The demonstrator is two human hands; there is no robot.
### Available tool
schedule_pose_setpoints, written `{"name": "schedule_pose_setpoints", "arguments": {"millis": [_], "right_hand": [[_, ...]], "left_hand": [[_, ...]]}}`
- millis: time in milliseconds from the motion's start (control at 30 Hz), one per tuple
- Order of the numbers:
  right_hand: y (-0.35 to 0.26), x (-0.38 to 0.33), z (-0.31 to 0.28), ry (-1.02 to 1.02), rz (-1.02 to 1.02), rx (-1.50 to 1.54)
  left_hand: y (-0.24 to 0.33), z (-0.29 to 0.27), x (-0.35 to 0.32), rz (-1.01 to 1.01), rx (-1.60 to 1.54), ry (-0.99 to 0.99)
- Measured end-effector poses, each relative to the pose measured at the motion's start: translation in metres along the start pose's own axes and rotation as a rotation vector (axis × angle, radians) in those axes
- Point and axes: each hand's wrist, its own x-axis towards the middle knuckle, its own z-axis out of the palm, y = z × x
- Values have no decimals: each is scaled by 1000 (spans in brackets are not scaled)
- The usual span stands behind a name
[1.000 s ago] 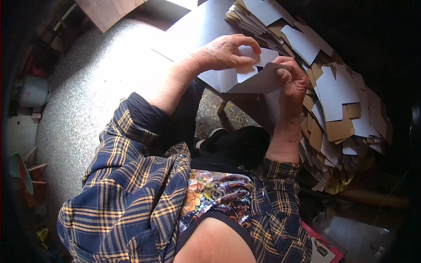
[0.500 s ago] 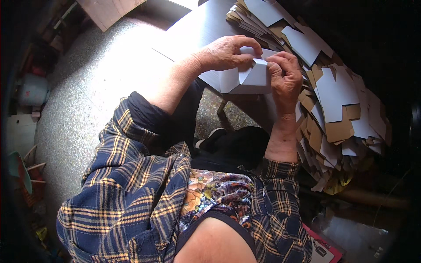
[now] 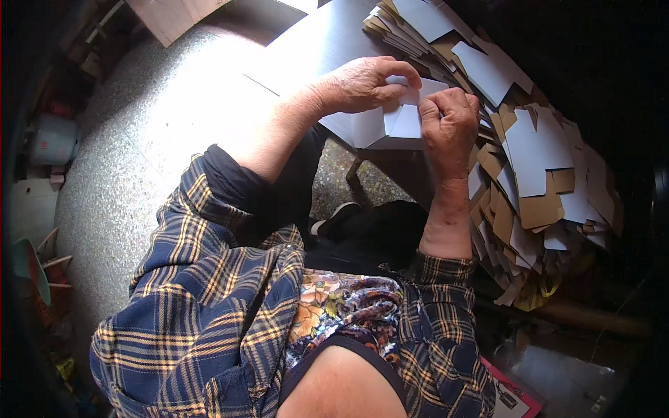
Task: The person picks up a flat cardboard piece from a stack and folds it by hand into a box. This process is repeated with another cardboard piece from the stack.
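Note:
A small white cardboard box (image 3: 403, 124), partly folded, sits at the near corner of a metal table (image 3: 300, 52). My left hand (image 3: 368, 83) grips its far left side, with thumb and forefinger bent around the upper flap. On the other side, my right hand (image 3: 451, 125) is closed against the box's right edge, its fingers curled in and thumb pressed to the card. Folded flaps meet across the near end of the box. My fingers hide part of its right side and inside.
A large heap of flat white and brown box blanks (image 3: 533, 153) spreads along the right. Below the table corner shows a speckled floor (image 3: 111, 209). At the far left stand a pale container (image 3: 52, 139) and a green basin (image 3: 31, 272). A wooden board (image 3: 174, 17) lies at the upper left.
My right hand has curled its fingers and shifted slightly left over the box edge. The raised near flap now lies flatter. The left hand stays almost in place.

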Motion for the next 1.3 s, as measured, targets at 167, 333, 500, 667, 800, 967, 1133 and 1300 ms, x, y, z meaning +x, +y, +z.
{"name": "schedule_pose_setpoints", "arguments": {"millis": [167, 333, 500, 667, 800, 967, 1133, 1300], "right_hand": [[1, 1, 0, -11, 8, -85], [-2, 3, -2, -48, 68, -117], [-3, 7, -3, -73, 39, -224], [-5, 13, -5, -169, 36, -293], [-6, 17, -2, -208, 60, -263], [-2, 20, -2, -264, 106, -267], [-6, 19, 7, -91, 67, -307], [4, 16, 8, -56, 38, -162]], "left_hand": [[6, -3, -4, 62, 155, -36], [12, 6, -13, 125, 401, 14], [17, 9, -15, 159, 456, -5], [17, 12, -16, 173, 499, 13], [18, 12, -17, 104, 450, 6], [18, 15, -15, 108, 419, 41], [19, 11, -19, 70, 411, 61], [21, 8, -17, 79, 383, 25]]}}
